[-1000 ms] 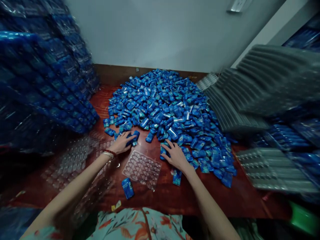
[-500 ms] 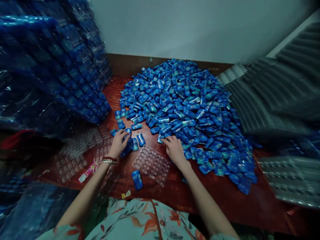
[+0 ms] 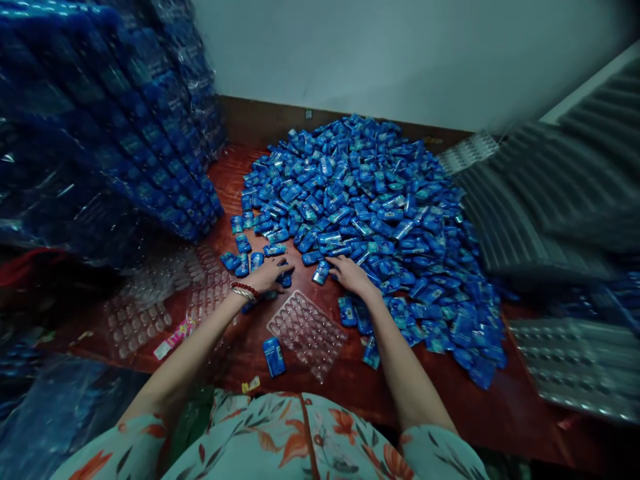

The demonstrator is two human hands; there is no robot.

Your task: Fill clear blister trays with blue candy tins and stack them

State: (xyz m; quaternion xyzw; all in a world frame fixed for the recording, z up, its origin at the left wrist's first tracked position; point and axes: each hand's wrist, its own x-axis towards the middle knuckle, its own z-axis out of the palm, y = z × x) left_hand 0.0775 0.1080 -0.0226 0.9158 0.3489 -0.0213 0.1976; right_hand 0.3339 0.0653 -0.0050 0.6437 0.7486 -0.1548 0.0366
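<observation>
Packet heap point(image 3: 370, 207) lies behind tray point(image 3: 306, 331), on table point(image 3: 500, 407).
</observation>
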